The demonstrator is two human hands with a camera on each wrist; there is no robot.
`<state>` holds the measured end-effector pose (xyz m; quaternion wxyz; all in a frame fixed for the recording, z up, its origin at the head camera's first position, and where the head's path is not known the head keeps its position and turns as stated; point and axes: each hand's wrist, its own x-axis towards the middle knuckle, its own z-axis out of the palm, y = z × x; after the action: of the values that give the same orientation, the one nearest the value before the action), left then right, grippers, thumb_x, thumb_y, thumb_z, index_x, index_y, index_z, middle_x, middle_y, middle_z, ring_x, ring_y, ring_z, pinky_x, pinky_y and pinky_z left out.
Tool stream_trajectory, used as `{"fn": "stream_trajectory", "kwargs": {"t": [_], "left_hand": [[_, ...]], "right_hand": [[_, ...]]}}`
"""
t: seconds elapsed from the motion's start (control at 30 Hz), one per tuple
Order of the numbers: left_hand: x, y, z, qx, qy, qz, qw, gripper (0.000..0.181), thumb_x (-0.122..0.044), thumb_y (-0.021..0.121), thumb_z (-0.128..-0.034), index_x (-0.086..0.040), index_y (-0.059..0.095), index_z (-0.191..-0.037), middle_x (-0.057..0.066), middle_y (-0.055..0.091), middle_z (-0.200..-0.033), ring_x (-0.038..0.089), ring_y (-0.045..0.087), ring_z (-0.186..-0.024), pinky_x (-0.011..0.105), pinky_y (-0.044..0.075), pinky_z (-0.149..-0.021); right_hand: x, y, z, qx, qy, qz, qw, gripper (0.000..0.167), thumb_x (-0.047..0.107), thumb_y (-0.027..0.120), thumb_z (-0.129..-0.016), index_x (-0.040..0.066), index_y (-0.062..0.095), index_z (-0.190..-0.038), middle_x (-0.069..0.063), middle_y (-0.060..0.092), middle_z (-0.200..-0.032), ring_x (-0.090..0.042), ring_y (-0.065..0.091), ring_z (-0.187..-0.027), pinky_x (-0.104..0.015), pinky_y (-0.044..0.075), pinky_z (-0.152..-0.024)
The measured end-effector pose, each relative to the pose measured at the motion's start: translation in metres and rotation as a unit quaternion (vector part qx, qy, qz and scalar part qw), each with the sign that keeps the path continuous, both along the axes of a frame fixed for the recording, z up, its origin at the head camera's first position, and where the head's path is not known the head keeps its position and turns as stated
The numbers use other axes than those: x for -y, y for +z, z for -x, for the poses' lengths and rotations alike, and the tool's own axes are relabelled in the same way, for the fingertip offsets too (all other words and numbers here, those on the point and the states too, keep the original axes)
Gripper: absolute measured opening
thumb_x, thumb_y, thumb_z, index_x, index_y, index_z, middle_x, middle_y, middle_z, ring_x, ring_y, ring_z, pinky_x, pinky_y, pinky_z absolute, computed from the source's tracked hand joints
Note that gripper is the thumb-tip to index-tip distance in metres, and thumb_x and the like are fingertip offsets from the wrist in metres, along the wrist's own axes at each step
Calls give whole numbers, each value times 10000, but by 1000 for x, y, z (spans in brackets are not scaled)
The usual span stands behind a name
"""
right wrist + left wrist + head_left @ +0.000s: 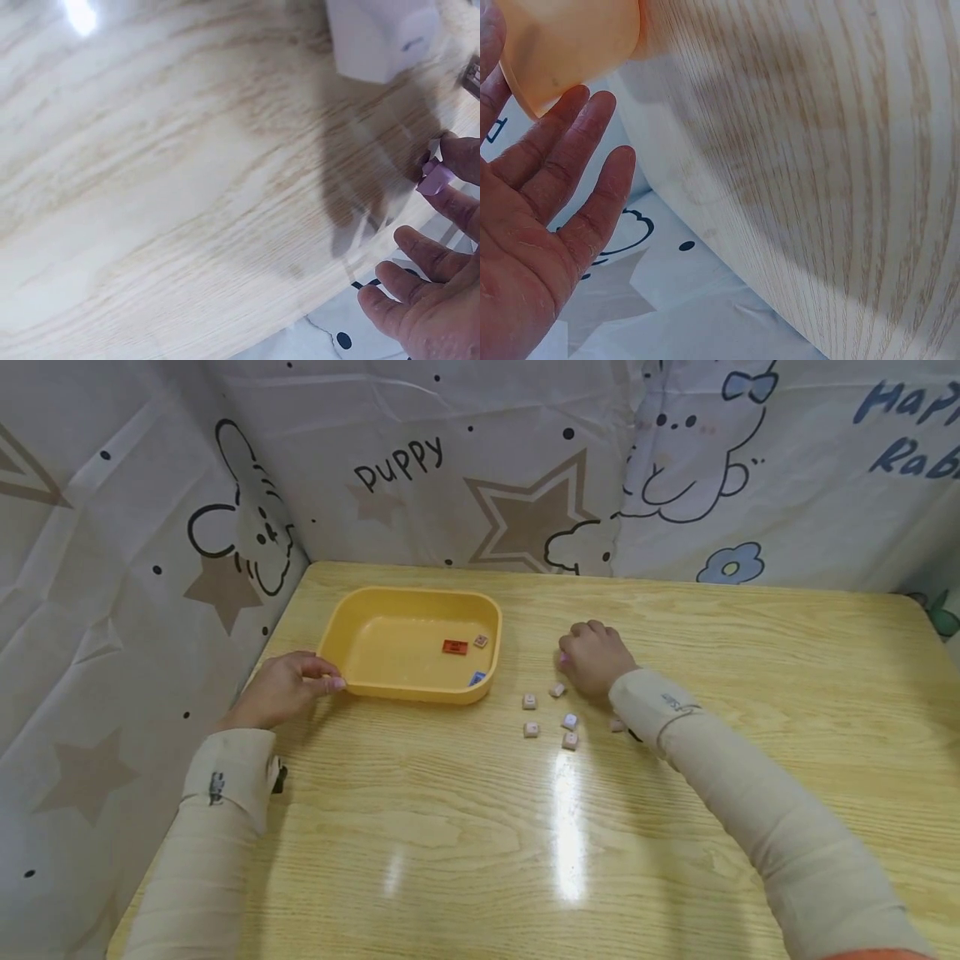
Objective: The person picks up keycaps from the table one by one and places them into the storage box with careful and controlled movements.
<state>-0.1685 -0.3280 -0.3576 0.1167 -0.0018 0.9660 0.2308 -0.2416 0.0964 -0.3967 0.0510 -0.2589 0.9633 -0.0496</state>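
My left hand [288, 687] holds the near left corner of a yellow plastic tray [405, 694] between thumb and fingers; in the left wrist view the other fingers [604, 195] reach out beside its wall. Inside the tray lie a wide red keycap [454, 647], a small beige keycap [481, 642] and a blue keycap [477, 678]. To the right of the tray, my right hand [597, 658] pinches a purple keycap [435, 178] between thumb and forefinger, close to the tabletop. Its remaining fingers are spread apart from the keycap.
Several loose pale keycaps lie between tray and right forearm, among them a beige one [529, 702] and a whitish one [570, 722]. Another keycap [617, 726] is partly hidden by the right cuff. A printed cloth [420, 527] borders the wooden table [420, 827] behind and left.
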Motion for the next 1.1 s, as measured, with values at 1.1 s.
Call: {"fn": "stream_trajectory", "kwargs": {"t": [1.1], "left_hand": [[1,1,5,294,46,33,9996,457,-516,584,-902,-128,649,-1134,173,614,-1230,330,553,-1111,504,454,-903]], "right_hand": [[0,19,-3,101,-48,-59,9999,276,219,586,-931,41,649,-1132,-230,504,-1384,-424,440,-1310,-587,386,-1064]]}}
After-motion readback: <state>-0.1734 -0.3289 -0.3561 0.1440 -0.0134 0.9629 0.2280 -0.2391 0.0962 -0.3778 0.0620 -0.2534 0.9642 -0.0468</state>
